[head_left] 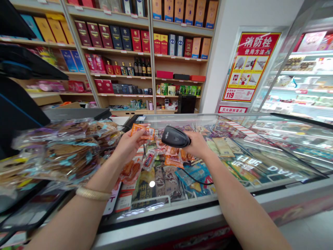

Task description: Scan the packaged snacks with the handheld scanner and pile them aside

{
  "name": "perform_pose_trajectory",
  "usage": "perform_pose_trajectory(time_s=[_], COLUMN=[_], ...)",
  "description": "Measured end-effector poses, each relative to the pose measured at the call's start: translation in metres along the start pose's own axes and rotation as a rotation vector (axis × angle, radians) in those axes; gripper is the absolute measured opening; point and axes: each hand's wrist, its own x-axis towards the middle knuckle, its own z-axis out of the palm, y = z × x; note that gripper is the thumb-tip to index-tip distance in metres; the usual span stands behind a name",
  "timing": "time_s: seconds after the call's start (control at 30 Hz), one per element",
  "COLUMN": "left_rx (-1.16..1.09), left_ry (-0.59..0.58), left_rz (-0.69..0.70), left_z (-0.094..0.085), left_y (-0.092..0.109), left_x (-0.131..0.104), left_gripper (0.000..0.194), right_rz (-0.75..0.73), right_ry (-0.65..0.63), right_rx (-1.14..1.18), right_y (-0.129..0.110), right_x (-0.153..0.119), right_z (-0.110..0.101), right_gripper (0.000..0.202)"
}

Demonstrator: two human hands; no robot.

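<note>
Orange is the small snack packet (142, 132) I see pinched at its edge between the fingers of my left hand (128, 146), held up over the glass lid of the chest freezer (273, 180), a little left of the middle of my view. My left wrist carries a pale beaded bracelet (93, 193). At about three o'clock from the packet, just beside it, sits the black barcode scanner (176, 136); my right hand (199, 145) is wrapped tight around its handle, and the scanner's head points toward the packet without touching it, as far as I can tell. A thin black cable (194, 177) hangs from the scanner and runs across the glass at six o'clock from my right hand. Directly under both hands a loose heap of small snack packs (166, 156) lies on the lid. At nine o'clock from my left hand, a stack of clear bags of brown dried food (65, 149) with teal trim rests beside the freezer. At twelve o'clock, well apart from my hands, wooden shelves (151, 55) hold boxed goods and bottles. At about two o'clock a red and yellow poster (248, 66) hangs on the wall.
</note>
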Motion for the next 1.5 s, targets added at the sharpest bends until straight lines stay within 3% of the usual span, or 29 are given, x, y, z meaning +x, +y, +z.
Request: perform_pose_trajectory(time_s=[0.13,0.23,0.37,0.5,0.57,0.7,0.83,0.97,1.2,1.3,1.5], left_rx=[0.025,0.232,0.63,1.191,1.48,1.814,2.077,2.13,2.072,1.987,1.758], left_ry=[-0.109,-0.227,-0.322,-0.215,-0.242,-0.434,-0.484,-0.474,-0.384,-0.334,-0.111], left_rz=[-0.124,-0.204,-0.044,0.15,0.093,-0.195,-0.229,-0.25,-0.25,-0.169,0.05], left_z=[0.003,0.003,-0.003,-0.018,-0.026,-0.026,-0.011,-0.006,-0.02,-0.023,-0.028], left_y=[-0.006,-0.016,-0.022,-0.005,0.008,0.023,0.021,0.014,0.005,0.003,0.0], left_x=[-0.006,-0.009,-0.002,0.005,0.002,-0.013,-0.022,-0.019,-0.007,-0.004,0.003], left_gripper=[0.039,0.054,0.063,0.058,0.057,0.075,0.065,0.055,0.052,0.052,0.047], right_rz=[0.034,0.065,0.084,0.076,0.077,0.076,0.077,0.093,0.109,0.116,0.094], right_ry=[0.057,0.065,0.048,0.039,0.037,0.021,-0.004,-0.024,-0.046,-0.044,-0.044], right_rx=[-0.017,-0.043,-0.063,-0.073,-0.086,-0.083,-0.079,-0.086,-0.102,-0.1,-0.099], right_y=[0.006,0.009,0.011,0.012,0.012,0.013,0.013,0.011,0.011,0.012,0.009], right_x=[-0.001,-0.001,0.0,0.0,0.0,0.0,0.0,0.0,-0.001,-0.001,0.0], right_z=[0.0,-0.001,-0.002,-0.003,-0.003,-0.002,-0.001,-0.001,0.0,0.001,-0.001], right_gripper=[0.014,0.014,0.013,0.012,0.014,0.022,0.022,0.022,0.023,0.026,0.019])
